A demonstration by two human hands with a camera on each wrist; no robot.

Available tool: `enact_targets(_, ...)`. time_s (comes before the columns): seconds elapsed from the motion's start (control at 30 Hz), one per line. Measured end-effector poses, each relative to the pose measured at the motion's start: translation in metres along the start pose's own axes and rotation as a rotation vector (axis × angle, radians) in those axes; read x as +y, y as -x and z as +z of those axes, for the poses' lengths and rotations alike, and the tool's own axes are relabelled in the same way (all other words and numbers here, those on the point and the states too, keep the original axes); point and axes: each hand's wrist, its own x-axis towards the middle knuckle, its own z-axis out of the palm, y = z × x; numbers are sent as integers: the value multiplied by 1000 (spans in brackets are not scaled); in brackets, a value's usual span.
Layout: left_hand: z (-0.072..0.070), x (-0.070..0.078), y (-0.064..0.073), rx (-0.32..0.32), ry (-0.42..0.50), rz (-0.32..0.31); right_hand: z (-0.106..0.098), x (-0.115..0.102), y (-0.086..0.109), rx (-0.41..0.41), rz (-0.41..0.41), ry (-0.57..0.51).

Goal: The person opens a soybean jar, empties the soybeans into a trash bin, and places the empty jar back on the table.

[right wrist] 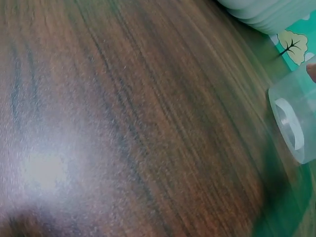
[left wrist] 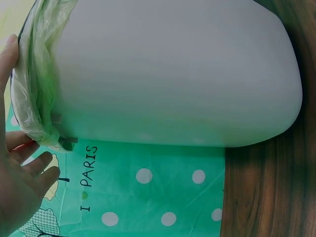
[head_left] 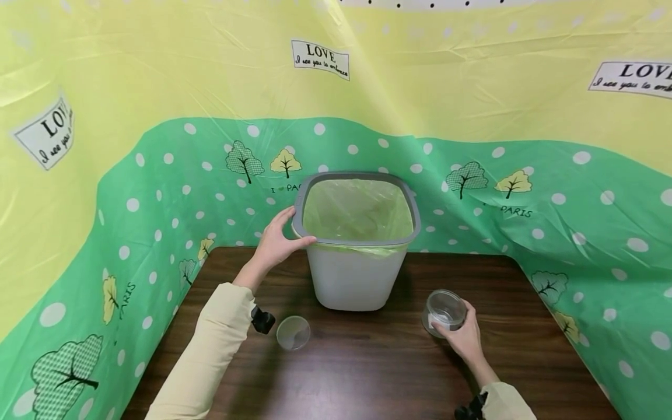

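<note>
A white trash bin (head_left: 353, 280) with a grey rim and a pale green liner bag (head_left: 359, 204) stands upright at the back of the table. My left hand (head_left: 277, 236) grips the bin's left front corner, thumb on the front rim and fingers at the left side. In the left wrist view, the left hand (left wrist: 22, 182) is at the bunched liner under the rim. To the right of the bin, my right hand (head_left: 464, 335) holds a clear round plastic container (head_left: 446, 308) from its right side. Something white shows inside the container (right wrist: 291, 118) in the right wrist view.
A clear round lid (head_left: 293, 333) lies on the dark wood table (head_left: 362, 367), left of and in front of the bin. A green and yellow patterned curtain (head_left: 472, 116) hangs around the table's back and sides.
</note>
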Motion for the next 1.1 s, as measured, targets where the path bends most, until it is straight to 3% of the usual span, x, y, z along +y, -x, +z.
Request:
enact_targets(0.37,1,0,1,-2,1,6,-1,4,4,-1,33,-31)
enact_targets(0.6,2,2,3,7,-16,5,-10,-2,4,-57,42,-78)
enact_targets(0.87,0,4,5,8,-52,14,-24,-16,-3,-80,-24,-107)
enact_targets(1.1,-2,1,10,61,-150,114,-38,-29,-10,-129,-115,-20)
